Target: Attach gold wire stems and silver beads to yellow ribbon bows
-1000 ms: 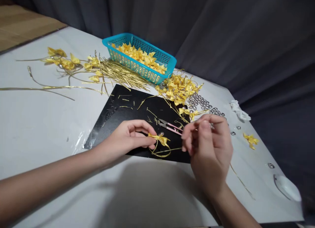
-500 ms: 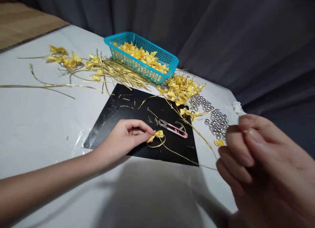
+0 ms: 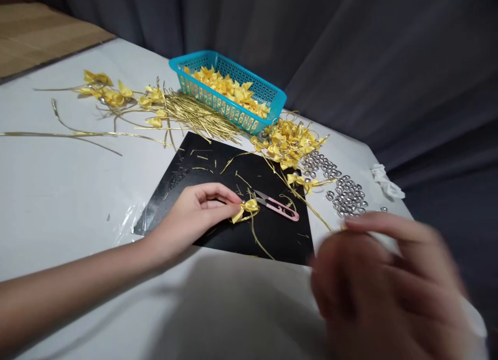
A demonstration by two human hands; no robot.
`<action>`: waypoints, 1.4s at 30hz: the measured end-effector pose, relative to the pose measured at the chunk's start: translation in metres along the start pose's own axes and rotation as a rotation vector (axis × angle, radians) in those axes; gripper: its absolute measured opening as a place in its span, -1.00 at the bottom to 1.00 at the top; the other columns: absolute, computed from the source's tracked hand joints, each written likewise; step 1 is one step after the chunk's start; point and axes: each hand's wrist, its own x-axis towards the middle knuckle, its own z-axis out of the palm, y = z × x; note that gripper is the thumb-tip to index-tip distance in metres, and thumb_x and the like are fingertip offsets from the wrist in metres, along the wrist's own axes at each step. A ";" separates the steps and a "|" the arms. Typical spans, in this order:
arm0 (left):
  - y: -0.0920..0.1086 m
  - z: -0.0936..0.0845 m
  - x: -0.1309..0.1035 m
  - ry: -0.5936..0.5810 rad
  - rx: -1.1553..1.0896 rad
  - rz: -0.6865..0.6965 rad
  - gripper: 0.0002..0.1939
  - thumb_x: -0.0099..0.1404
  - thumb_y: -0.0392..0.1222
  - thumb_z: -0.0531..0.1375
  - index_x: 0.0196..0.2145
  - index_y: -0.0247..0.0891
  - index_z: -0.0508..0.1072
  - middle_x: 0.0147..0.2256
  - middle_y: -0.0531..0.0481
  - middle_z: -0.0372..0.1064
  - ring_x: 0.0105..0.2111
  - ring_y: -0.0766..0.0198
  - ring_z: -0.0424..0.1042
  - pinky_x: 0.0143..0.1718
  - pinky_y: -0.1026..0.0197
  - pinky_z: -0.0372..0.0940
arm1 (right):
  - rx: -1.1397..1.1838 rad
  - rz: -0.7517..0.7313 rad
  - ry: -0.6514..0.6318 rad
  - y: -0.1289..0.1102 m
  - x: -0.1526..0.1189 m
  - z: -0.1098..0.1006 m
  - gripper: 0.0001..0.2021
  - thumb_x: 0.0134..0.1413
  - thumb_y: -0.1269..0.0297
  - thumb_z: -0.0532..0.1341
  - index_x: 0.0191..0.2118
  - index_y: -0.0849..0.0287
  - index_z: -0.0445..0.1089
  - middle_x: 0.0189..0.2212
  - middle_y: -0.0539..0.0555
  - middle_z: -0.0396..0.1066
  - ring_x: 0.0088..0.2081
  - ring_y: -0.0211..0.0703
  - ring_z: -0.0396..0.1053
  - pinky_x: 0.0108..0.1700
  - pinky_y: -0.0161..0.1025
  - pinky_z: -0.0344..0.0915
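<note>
My left hand (image 3: 206,209) is closed in a pinch on a small yellow ribbon bow (image 3: 250,206), low over the black mat (image 3: 233,240). A thin gold cord (image 3: 256,236) hangs from that bow and trails across the mat's near part. Just right of the bow lie pink-handled thread snips (image 3: 280,208), with blades pointing toward it. My right hand (image 3: 385,277) is large and smeared by motion in the right foreground, in front of the silver beads (image 3: 348,195). Its index finger stretches leftward. Whether anything is between its fingers does not show.
A blue basket (image 3: 229,101) of yellow bows stands at the back, with a bundle of gold cords (image 3: 200,116) against its front. Corded bows are heaped (image 3: 291,139) to its right, and several more (image 3: 111,94) lie left. A crumpled white scrap (image 3: 385,181) rests near the right edge.
My right hand has moved left and nearer, its pinch changing to a stretched index finger. The gold cord's far end has dropped back toward the mat. My left hand still pinches the bow.
</note>
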 end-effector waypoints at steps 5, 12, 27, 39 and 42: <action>-0.002 -0.001 -0.003 -0.040 -0.112 -0.029 -0.96 0.05 -0.28 0.32 -0.48 -0.25 0.52 -0.51 0.12 0.47 -0.46 0.47 0.38 -0.42 0.46 0.20 | 0.080 0.152 -0.115 0.013 0.012 0.040 -0.93 0.18 0.31 0.10 -0.33 0.15 0.24 -0.56 -0.05 0.43 -0.76 -0.48 0.06 -0.74 -0.48 0.04; -0.006 0.003 -0.006 -0.128 -0.288 -0.076 -0.94 0.06 -0.32 0.33 -0.48 -0.25 0.50 -0.55 0.13 0.47 -0.49 0.48 0.40 -0.39 0.46 0.23 | 0.098 0.184 -0.147 0.029 0.010 0.051 -0.90 0.12 0.30 0.11 -0.38 0.19 0.24 -0.59 -0.02 0.40 -0.64 -0.39 0.28 -0.65 -0.47 0.13; -0.007 0.002 -0.005 -0.062 -0.223 -0.083 -0.94 0.03 -0.26 0.35 -0.49 -0.25 0.53 -0.49 0.09 0.51 -0.42 0.44 0.42 -0.34 0.43 0.24 | -0.016 0.101 -0.136 0.037 0.010 0.052 -0.90 0.12 0.33 0.10 -0.40 0.21 0.27 -0.65 -0.05 0.27 -0.63 -0.35 0.24 -0.60 -0.40 0.13; -0.004 0.005 -0.008 -0.026 -0.251 -0.063 -0.80 0.06 -0.32 0.32 -0.52 -0.29 0.32 -0.59 0.17 0.40 -0.51 0.48 0.35 -0.44 0.44 0.19 | 0.000 0.116 -0.150 0.036 0.008 0.056 -0.91 0.11 0.33 0.11 -0.39 0.20 0.26 -0.62 -0.04 0.31 -0.63 -0.37 0.24 -0.59 -0.41 0.15; -0.002 0.005 -0.008 0.023 -0.280 -0.040 -0.69 0.04 -0.37 0.30 -0.57 -0.27 0.18 -0.59 0.19 0.38 -0.51 0.48 0.33 -0.45 0.44 0.17 | 0.030 0.160 -0.185 0.033 0.008 0.055 -0.90 0.11 0.29 0.11 -0.38 0.20 0.26 -0.64 -0.06 0.28 -0.64 -0.38 0.21 -0.60 -0.42 0.12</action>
